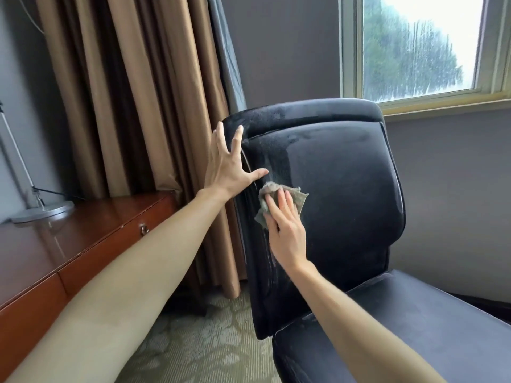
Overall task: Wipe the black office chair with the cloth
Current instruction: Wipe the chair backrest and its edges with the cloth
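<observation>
Wiping is in hand on the backrest of the chair [345, 189], which stands below the window, just beside the curtain [138, 92] and near the wooden worktop [55, 252]. The left hand [229, 164] is spread wide, fingers straight, braced against the backrest's left edge; it holds nothing. The right hand [284, 228] lies flat, fingers straight, pressing the crumpled grey cloth [300, 197] against the left part of the backrest, just below the left thumb. A pale film shows on the top band and the seat [414, 327], so most of the job appears outstanding. The next move calls for a firm stroke across the panel while the left hand steadies the chair, which may swivel.
</observation>
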Tool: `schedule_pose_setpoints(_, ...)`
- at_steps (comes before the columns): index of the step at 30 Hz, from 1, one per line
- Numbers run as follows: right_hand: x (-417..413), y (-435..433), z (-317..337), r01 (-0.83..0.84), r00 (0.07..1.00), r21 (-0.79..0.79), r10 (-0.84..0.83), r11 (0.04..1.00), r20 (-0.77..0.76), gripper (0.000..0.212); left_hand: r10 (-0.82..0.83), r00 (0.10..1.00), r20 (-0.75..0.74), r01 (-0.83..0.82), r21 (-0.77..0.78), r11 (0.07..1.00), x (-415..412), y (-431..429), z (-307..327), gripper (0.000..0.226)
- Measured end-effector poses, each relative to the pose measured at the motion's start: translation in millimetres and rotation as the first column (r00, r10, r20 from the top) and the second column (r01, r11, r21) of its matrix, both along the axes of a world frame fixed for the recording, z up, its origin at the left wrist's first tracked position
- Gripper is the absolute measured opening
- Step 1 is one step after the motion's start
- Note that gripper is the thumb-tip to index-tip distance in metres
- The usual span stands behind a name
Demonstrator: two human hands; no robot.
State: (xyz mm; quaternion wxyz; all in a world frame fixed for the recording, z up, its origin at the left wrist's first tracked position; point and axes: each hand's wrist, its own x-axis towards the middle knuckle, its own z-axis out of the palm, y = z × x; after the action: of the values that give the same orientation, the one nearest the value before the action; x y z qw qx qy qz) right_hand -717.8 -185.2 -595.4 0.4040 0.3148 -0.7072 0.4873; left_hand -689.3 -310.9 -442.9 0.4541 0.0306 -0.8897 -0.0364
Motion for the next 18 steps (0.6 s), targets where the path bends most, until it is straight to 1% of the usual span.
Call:
schedule_pose_setpoints(3,1,-1,-4,-0.013,0.998,0.008,0.012,1.000,0.056,0.040,-0.055,0.998,0.026,0.047,0.232,0.972,12,-3,-35,0.120)
schedule_pose_setpoints(6,10,1,-44,0.005,0.999,0.035,-0.007,0.999,0.039,0.040,-0.160,0.981,0.110,0.113,0.344,0.932,20,-2,-62,0.123)
schedule_pose_setpoints(8,20,7,-71,-0.005,0.999,0.045,0.003,0.999,0.046,0.042,-0.209,0.969,0.133,0.139,0.405,0.904,24,2,-74,0.123)
schedule_pose_setpoints(11,28,18,-76,-0.029,0.998,0.027,0.027,0.999,0.059,0.043,-0.215,0.968,0.132,0.137,0.443,0.886,28,9,-83,0.124)
schedule_pose_setpoints(14,29,23,-45,-0.057,0.992,-0.062,0.064,0.996,0.111,0.044,-0.209,0.970,0.121,0.132,0.456,0.880,29,12,-81,0.124)
schedule_pose_setpoints(16,23,24,-21,-0.047,0.988,-0.115,0.063,0.992,0.140,0.044,-0.199,0.973,0.114,0.126,0.463,0.877,29,14,-79,0.123)
schedule_pose_setpoints(18,16,21,-10,-0.030,0.989,-0.094,0.043,0.995,0.145,0.042,-0.200,0.974,0.107,0.129,0.465,0.876,29,15,-79,0.121)
